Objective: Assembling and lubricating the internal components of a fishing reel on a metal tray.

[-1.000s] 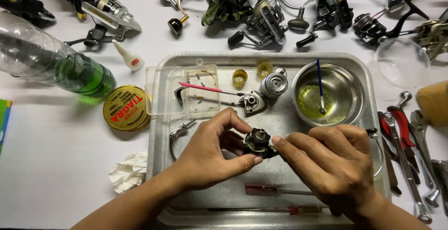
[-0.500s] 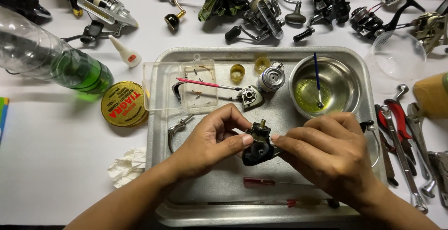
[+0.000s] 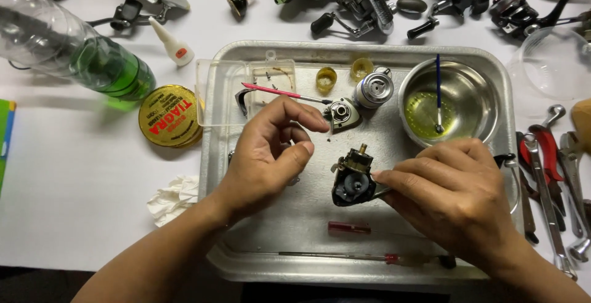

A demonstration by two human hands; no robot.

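A dark fishing-reel body (image 3: 353, 179) with its inner gear showing is held over the metal tray (image 3: 295, 229) by my right hand (image 3: 452, 195), fingertips gripping its right side. My left hand (image 3: 268, 155) hovers just left of the reel, apart from it, with fingers curled and nothing in them. Just beyond my left fingertips lie a pink-handled tool (image 3: 280, 92) and a small silver reel part (image 3: 340, 114). A silver spool (image 3: 373, 87) stands behind them.
A steel bowl (image 3: 474, 94) holds yellowish liquid and a blue brush (image 3: 438, 91). A clear parts box (image 3: 231, 94), a round yellow tin (image 3: 169, 116), a green-liquid bottle (image 3: 80, 54), tissue (image 3: 172, 197), several reels at the back, wrenches and red pliers (image 3: 548, 167) surround the tray. A red-handled screwdriver (image 3: 349, 228) lies in it.
My left hand has let go of the reel body and drawn back to the left. The right hand alone holds it now, turned so the gear side faces up.
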